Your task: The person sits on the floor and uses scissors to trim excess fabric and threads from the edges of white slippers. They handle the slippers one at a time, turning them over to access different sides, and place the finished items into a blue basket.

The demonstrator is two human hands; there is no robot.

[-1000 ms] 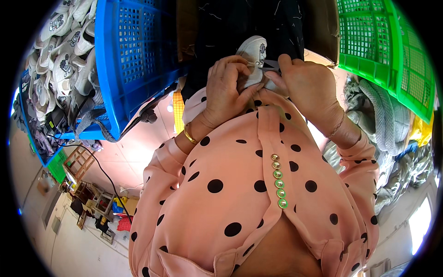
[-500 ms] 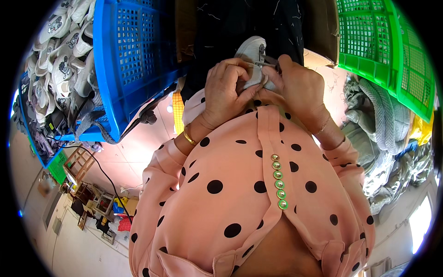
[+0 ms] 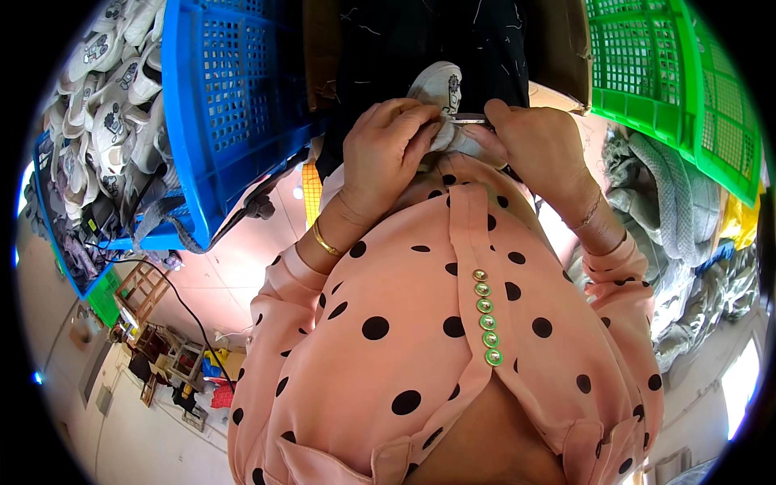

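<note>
A white shoe upper [image 3: 436, 86] with a dark printed figure lies over my lap, its rounded end pointing away from me. My left hand [image 3: 381, 149] pinches its near part between thumb and fingers. From the other side my right hand [image 3: 540, 145] is closed around a slim metal tool [image 3: 467, 119], whose thin shiny end reaches across the upper toward my left fingertips. The tool's grip is hidden in my palm, so its exact kind does not show. The upper's lower part is partly covered by my fingers.
At left a blue crate [image 3: 182, 121] stands beside a heap of white shoe uppers [image 3: 109, 121]. Cardboard [image 3: 562, 48] and a green crate [image 3: 687, 97] are at right, above grey knitted material [image 3: 667, 194]. A dark cable [image 3: 174, 295] and wooden stools [image 3: 141, 291] are farther left.
My right hand has shifted right, its wrist moving outward, and the tool now lies more level. My left hand has moved slightly left, showing more of the upper's printed figure.
</note>
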